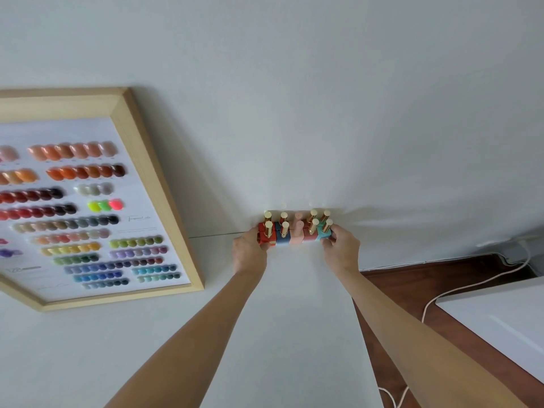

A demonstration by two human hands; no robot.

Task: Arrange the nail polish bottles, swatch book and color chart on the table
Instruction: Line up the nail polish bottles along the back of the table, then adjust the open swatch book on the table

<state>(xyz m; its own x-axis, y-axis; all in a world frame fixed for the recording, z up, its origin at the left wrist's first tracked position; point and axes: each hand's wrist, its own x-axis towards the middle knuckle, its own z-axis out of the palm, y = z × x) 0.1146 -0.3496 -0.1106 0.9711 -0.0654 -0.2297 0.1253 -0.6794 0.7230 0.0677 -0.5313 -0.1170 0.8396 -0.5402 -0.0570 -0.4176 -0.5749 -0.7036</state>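
A person's two bare arms reach across a white desk (294, 319) to its far edge, where the top meets a pale wall (294, 83).

Head view: a cluster of nail polish bottles (295, 231) stands upright in two rows, pressed side by side and backed right against the wall. From left to right the bodies run red, blue, pale pink, dusty pink and turquoise. Most carry gold caps; the middle pair carry pink ones.

The left hand (248, 253) is curled against the red end of the cluster, fingers closed onto the outer bottle. The right hand (341, 250) does the same at the turquoise end, so the block is squeezed between both hands.

The color chart (88, 207), a wood-framed board of polish swatches, leans at a tilt to the left. Its lower corner rests on the desk and stands clearly apart from the bottles. Its left part runs out of view.

Bare white surface lies open between the chart and the left forearm, and all along the near side. On the right the desk's edge falls just beyond the right forearm. Past it are brown floor (441, 284), a pale trailing cable (471, 282) and the corner of another white surface (500, 313).
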